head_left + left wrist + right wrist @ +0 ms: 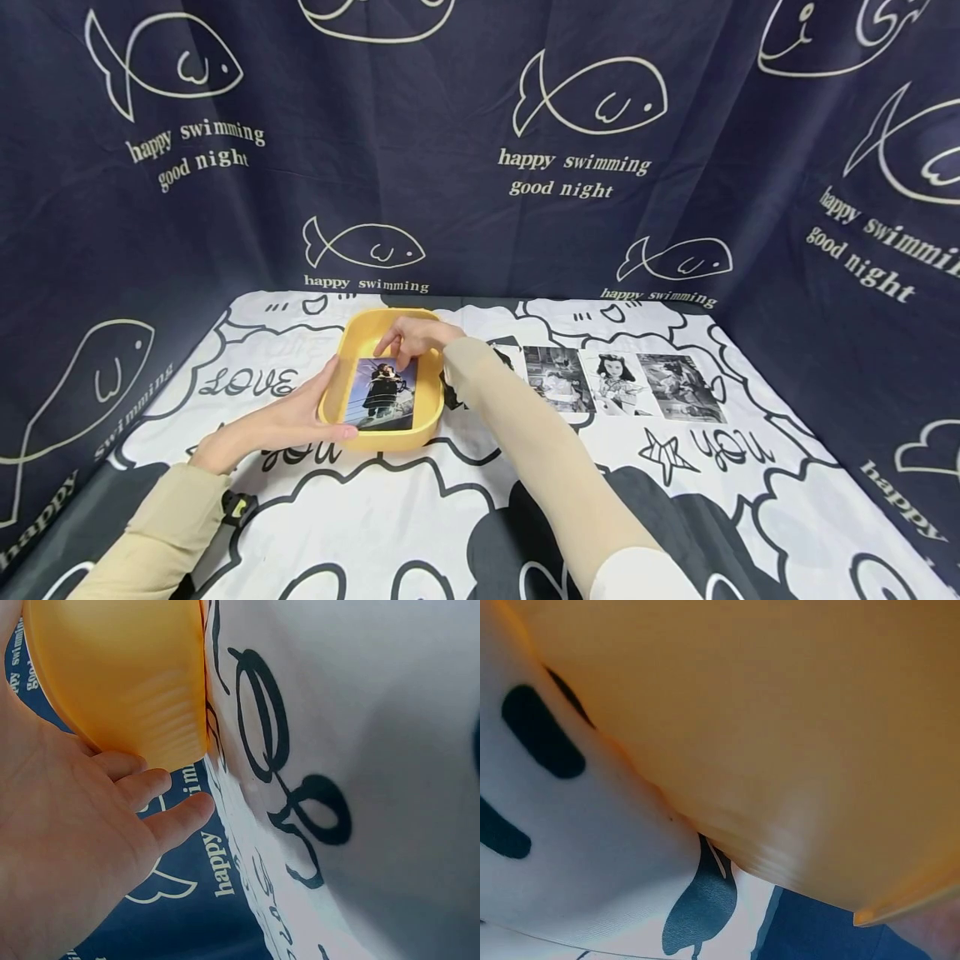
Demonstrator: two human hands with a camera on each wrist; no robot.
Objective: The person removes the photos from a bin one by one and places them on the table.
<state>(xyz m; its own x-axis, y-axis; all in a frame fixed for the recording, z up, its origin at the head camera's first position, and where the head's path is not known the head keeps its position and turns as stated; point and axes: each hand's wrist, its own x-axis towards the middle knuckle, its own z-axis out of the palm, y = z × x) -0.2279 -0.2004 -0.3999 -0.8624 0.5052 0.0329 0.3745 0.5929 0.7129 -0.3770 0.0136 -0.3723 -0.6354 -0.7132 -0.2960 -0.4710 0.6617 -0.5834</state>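
Note:
A yellow plastic tub [433,400] stands on the cloth, its wall filling much of both wrist views. My left hand [296,414] holds its near left corner, thumb at the front rim and other fingers along the left wall. The left wrist view shows several fingers [180,825] against or beside the tub's underside. Inside the tub is a colour photo card [381,400] of two people in an embrace. My right hand [414,337] reaches in over the right rim, with thumb and index finger at the card's top edge. Their grip is partly hidden.
Right of the tub, several black-and-white photo cards lie in a row, among them a portrait card [617,383] and the end card [681,387]. My right forearm [540,450] covers part of the row. A dark blue curtain [465,167] encloses the table's back and sides.

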